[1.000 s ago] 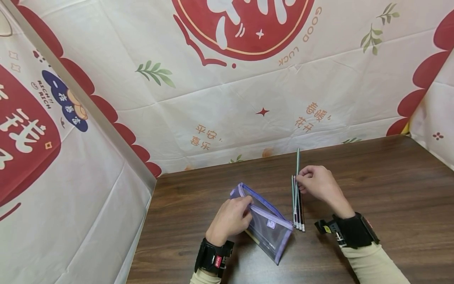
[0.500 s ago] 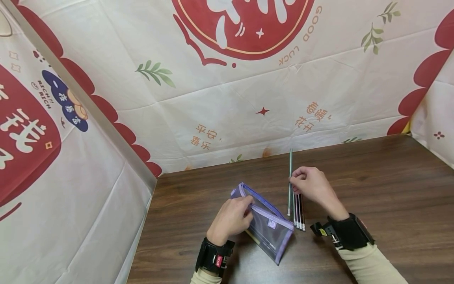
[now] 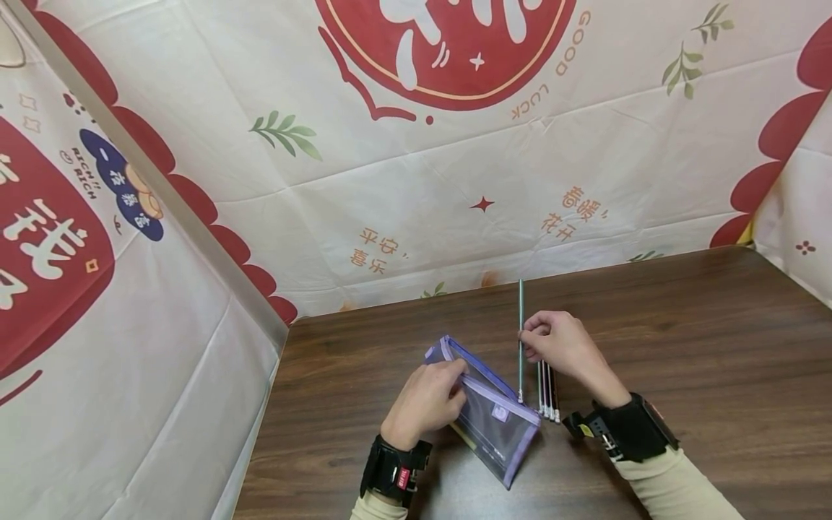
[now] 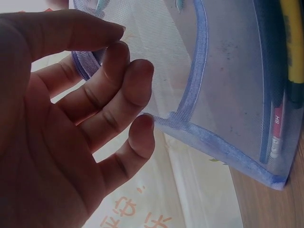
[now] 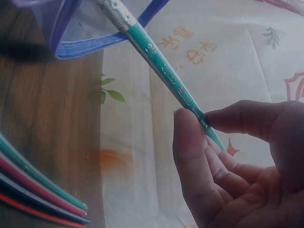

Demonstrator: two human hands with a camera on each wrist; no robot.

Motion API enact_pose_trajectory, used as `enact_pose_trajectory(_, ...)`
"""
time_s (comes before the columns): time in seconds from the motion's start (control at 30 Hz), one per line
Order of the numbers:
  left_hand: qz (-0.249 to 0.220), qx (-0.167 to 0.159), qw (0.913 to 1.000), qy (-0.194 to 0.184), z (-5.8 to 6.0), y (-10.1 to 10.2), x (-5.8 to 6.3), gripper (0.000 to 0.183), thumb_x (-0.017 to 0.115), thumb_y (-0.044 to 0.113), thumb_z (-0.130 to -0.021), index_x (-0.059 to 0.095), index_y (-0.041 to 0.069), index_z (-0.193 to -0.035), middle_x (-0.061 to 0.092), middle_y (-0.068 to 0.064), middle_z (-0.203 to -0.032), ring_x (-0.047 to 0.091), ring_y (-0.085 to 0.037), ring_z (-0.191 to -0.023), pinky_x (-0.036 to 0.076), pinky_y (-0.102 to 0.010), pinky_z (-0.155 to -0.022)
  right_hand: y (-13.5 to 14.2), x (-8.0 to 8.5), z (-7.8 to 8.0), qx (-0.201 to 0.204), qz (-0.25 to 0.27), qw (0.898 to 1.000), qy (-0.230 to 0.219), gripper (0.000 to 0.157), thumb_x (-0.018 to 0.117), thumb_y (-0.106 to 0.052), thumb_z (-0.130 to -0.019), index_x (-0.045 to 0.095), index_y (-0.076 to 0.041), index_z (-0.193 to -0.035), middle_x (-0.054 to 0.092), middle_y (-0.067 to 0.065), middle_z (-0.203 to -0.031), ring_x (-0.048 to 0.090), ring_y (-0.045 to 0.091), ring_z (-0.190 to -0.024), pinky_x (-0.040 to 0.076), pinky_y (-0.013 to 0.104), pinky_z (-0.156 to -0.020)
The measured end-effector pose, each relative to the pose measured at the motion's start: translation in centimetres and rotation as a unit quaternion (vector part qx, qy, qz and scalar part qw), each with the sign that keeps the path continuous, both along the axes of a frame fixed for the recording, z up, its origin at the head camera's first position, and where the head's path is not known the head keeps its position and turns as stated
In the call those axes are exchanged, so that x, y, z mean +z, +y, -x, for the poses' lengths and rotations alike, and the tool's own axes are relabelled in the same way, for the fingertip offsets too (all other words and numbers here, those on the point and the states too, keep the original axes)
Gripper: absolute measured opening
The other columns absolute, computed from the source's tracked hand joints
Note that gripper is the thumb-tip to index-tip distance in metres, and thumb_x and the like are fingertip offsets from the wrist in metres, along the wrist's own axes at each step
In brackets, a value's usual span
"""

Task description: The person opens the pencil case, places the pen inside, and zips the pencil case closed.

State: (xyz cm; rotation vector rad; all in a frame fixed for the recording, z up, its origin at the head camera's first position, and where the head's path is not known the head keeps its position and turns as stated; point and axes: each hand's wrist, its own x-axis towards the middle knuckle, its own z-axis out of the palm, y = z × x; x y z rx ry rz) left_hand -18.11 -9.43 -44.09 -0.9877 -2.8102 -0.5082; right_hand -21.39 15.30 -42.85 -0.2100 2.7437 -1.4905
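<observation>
A purple mesh pencil case (image 3: 487, 426) lies slanted on the table with its zip opening spread. My left hand (image 3: 425, 401) grips its upper edge, fingers curled at the rim. Through the mesh, the left wrist view shows a yellow-and-black stick-shaped item (image 4: 294, 42) and a pencil marked HB (image 4: 277, 126). My right hand (image 3: 562, 347) pinches a green pencil (image 5: 164, 71) between thumb and forefinger. The pencil stands nearly upright, its eraser end down at the right part of the opening. Several more pencils (image 3: 548, 397) lie side by side just right of the case.
The brown wooden table (image 3: 702, 347) reaches back to a printed white cloth (image 3: 416, 195). A cloth-covered side panel (image 3: 188, 347) borders it at left. Black camera straps sit on both wrists, the right one (image 3: 633, 426) close to the loose pencils.
My right hand has drawn the green pencil away from the other pencils and moved it left to the case's opening. The left hand and the case have stayed nearly still.
</observation>
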Motion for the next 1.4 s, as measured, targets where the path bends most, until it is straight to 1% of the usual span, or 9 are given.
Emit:
enact_pose_trajectory(0.1,0.001,-0.001,1.0,0.001,0.0,0.0,0.0,0.011,0.062,0.012,-0.079,0.052,0.017,-0.081,0.043,0.008,-0.064,0.04,-0.004,-0.052,0.028,-0.016,-0.043,-0.2,-0.2,0.0,0.009,0.006,1.0,-0.004,0.02,0.059,-0.012,-0.089,0.062,0.006,-0.095,0.072,0.014,-0.075,0.068,0.024,-0.06,0.058,0.042,-0.059)
enact_pose_trajectory(0.27,-0.002,0.0,1.0,-0.006,0.0,0.0,0.0,0.011,0.063,0.012,-0.079,0.054,0.016,-0.083,0.045,0.008,-0.064,0.041,-0.004,-0.052,0.029,-0.016,-0.043,-1.2,-0.7,-0.2,0.039,0.016,0.999,-0.018,0.016,0.059,-0.01,-0.088,0.063,0.005,-0.092,0.071,0.013,-0.072,0.067,0.025,-0.06,0.058,0.04,-0.057)
enact_pose_trajectory(0.47,-0.004,-0.003,1.0,0.008,0.1,0.0,-0.1,0.015,0.063,0.011,-0.077,0.049,0.017,-0.079,0.042,0.008,-0.063,0.039,-0.004,-0.051,0.027,-0.015,-0.043,-2.4,-1.4,-0.4,0.063,0.019,0.998,-0.022,0.01,0.06,-0.005,-0.086,0.062,0.005,-0.086,0.069,0.012,-0.069,0.065,0.021,-0.055,0.058,0.042,-0.055)
enact_pose_trajectory(0.67,-0.006,-0.01,0.9997,0.02,0.1,0.0,-0.1,0.016,0.063,0.011,-0.077,0.049,0.017,-0.078,0.041,0.008,-0.063,0.038,-0.003,-0.051,0.025,-0.015,-0.043,-2.9,-1.9,-0.4,0.068,0.022,0.997,-0.04,0.009,0.059,-0.004,-0.086,0.062,0.005,-0.085,0.067,0.012,-0.068,0.064,0.019,-0.054,0.058,0.041,-0.055)
enact_pose_trajectory(0.9,-0.003,-0.006,1.0,0.003,0.1,0.0,-0.1,0.012,0.062,0.012,-0.079,0.051,0.017,-0.081,0.043,0.009,-0.064,0.039,-0.002,-0.051,0.027,-0.014,-0.043,-3.4,-2.2,-0.6,0.085,0.014,0.995,-0.047,0.008,0.059,-0.003,-0.085,0.063,0.004,-0.083,0.067,0.012,-0.067,0.064,0.02,-0.052,0.058,0.041,-0.053)
enact_pose_trajectory(1.07,-0.004,-0.004,1.0,0.005,0.1,0.0,-0.1,0.014,0.063,0.012,-0.078,0.051,0.017,-0.081,0.043,0.009,-0.064,0.039,-0.003,-0.051,0.027,-0.015,-0.043,-3.7,-2.3,-0.7,0.093,0.017,0.995,-0.046,0.008,0.06,-0.003,-0.084,0.062,0.004,-0.082,0.067,0.012,-0.066,0.063,0.02,-0.051,0.057,0.04,-0.052)
enact_pose_trajectory(1.27,-0.003,-0.004,1.0,0.001,0.1,0.0,-0.1,0.013,0.063,0.012,-0.079,0.052,0.017,-0.082,0.043,0.009,-0.064,0.039,-0.003,-0.051,0.028,-0.014,-0.043,-3.9,-2.4,-0.8,0.103,0.019,0.993,-0.06,0.009,0.06,-0.004,-0.085,0.062,0.004,-0.082,0.067,0.011,-0.065,0.063,0.019,-0.052,0.057,0.036,-0.05)
enact_pose_trajectory(1.4,-0.003,-0.005,1.0,0.003,0.0,0.0,0.0,0.013,0.063,0.012,-0.079,0.052,0.017,-0.081,0.044,0.009,-0.064,0.039,-0.003,-0.051,0.028,-0.014,-0.043,-4.2,-2.6,-0.8,0.108,0.007,0.992,-0.06,0.007,0.06,-0.004,-0.084,0.063,0.002,-0.081,0.066,0.009,-0.064,0.062,0.017,-0.051,0.055,0.032,-0.048)
